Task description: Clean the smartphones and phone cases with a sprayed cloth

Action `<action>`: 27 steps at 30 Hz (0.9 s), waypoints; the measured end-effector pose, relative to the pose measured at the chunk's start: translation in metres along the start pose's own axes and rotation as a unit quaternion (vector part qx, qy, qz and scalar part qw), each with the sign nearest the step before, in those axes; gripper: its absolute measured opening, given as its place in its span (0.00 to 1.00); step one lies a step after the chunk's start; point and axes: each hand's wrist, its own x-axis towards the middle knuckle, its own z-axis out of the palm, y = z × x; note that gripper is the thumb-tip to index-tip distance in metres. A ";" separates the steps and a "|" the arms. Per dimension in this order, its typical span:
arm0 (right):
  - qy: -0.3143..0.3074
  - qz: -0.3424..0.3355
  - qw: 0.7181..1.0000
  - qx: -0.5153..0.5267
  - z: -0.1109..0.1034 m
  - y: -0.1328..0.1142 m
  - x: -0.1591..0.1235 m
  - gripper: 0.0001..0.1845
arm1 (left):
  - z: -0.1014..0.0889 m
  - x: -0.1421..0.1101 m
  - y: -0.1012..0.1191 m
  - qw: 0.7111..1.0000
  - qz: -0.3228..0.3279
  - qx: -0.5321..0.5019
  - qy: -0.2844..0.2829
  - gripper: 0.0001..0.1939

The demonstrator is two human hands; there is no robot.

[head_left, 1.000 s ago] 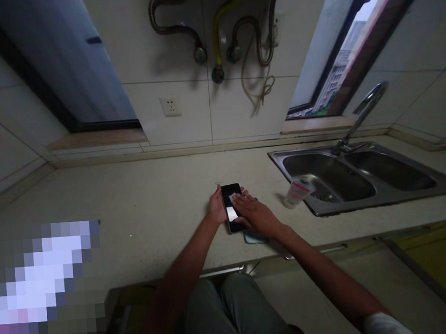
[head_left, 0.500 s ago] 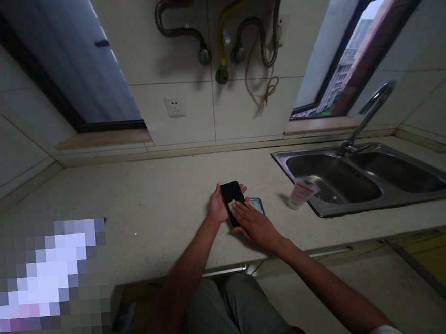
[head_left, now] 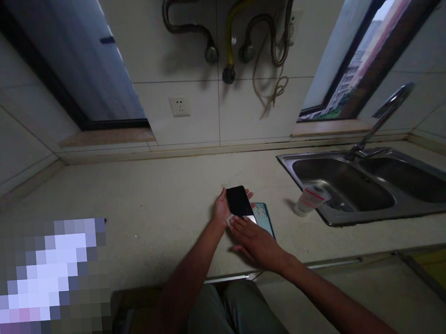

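A black smartphone (head_left: 238, 200) lies screen up in my left hand (head_left: 221, 208), whose thumb and fingers wrap round its two long edges. My right hand (head_left: 256, 240) rests over the phone's lower end. Its fingers press a small whitish wipe (head_left: 230, 219) against the lower left of the screen; most of that wipe is hidden under them. Just right of the phone, a light blue phone case or second phone (head_left: 264, 220) with round camera shapes lies on the counter, partly covered by my right hand.
On the pale counter (head_left: 171, 191), a clear plastic cup (head_left: 310, 200) with a red stripe stands at the left edge of the double steel sink (head_left: 326, 222). A tap (head_left: 380, 115) rises behind the sink. Hoses and a socket (head_left: 179, 106) are on the wall.
My right hand has slid down the phone toward me with the wipe, baring more of the screen. More of the light blue item shows. The view has shifted slightly.
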 end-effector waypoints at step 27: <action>-0.036 0.035 0.999 0.021 -0.012 0.071 0.014 0.33 | -0.001 0.010 -0.008 0.998 -0.021 0.007 0.053 0.33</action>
